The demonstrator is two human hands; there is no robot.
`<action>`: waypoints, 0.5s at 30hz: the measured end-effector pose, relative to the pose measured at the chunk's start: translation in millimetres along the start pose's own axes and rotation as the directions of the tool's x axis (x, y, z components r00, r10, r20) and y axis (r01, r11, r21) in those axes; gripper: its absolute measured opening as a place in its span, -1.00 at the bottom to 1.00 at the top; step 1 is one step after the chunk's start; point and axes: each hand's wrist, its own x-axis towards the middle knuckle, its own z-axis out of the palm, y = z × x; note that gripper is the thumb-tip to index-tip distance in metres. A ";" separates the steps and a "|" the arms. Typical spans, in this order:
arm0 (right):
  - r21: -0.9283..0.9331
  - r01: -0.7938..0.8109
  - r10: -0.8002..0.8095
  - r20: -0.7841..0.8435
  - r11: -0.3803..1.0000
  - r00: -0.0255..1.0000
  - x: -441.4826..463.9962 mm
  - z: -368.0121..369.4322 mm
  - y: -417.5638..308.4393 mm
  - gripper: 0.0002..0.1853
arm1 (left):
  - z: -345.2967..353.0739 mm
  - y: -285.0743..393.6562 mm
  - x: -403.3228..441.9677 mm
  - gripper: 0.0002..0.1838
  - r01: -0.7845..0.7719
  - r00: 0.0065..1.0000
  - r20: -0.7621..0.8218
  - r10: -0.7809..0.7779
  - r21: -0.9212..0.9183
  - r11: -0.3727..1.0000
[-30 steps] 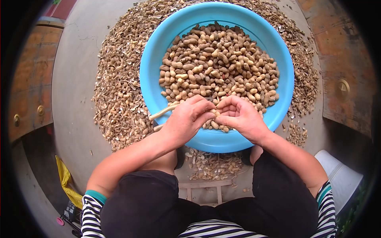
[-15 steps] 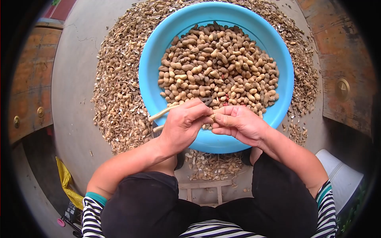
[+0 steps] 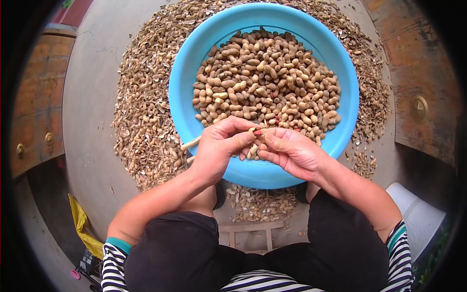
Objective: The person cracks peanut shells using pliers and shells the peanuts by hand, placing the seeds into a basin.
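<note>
A cracked peanut [image 3: 258, 132] with a red kernel showing is pinched between my two hands, over the near part of a blue basin [image 3: 265, 175]. My left hand [image 3: 217, 148] is closed on its left end with thumb and fingers. From behind this hand stick out two pale, rod-like handles [image 3: 191, 143]; the rest of them is hidden. My right hand [image 3: 294, 151] is closed on the peanut's right end between thumb and forefinger. Unshelled peanuts [image 3: 267, 73] heap in the basin beyond my fingers, with a few red kernels among them.
Broken peanut shells [image 3: 143, 117] lie piled on the floor around the basin, and more shells [image 3: 262, 202] lie between my feet. Wooden furniture [image 3: 421, 73] stands at both sides. A yellow bag [image 3: 83, 228] is at lower left, a white object [image 3: 416, 216] at lower right.
The peanut between my hands is now split, showing its red kernel. My left hand has turned, and the dark tip seen beyond its fingers is out of sight.
</note>
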 end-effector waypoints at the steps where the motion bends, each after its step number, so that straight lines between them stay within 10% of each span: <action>1: -0.021 0.012 -0.012 -0.011 1.000 1.000 0.9 -2.9 1.4 -0.68 | -0.1 -0.1 0.2 -0.86 0.036 0.999 0.010 -0.035 -0.058 0.998; 9: -0.238 0.083 -0.106 -0.083 0.968 0.991 3.1 -2.8 2.8 -0.73 | -3.4 -3.1 1.4 -0.84 0.160 0.986 -0.028 -0.167 -0.173 0.972; 15: 0.032 0.110 -0.094 -0.307 0.993 0.947 2.4 -20.0 2.4 -0.72 | -12.5 -5.6 6.3 -0.89 0.040 0.970 -0.229 -0.078 -0.168 0.985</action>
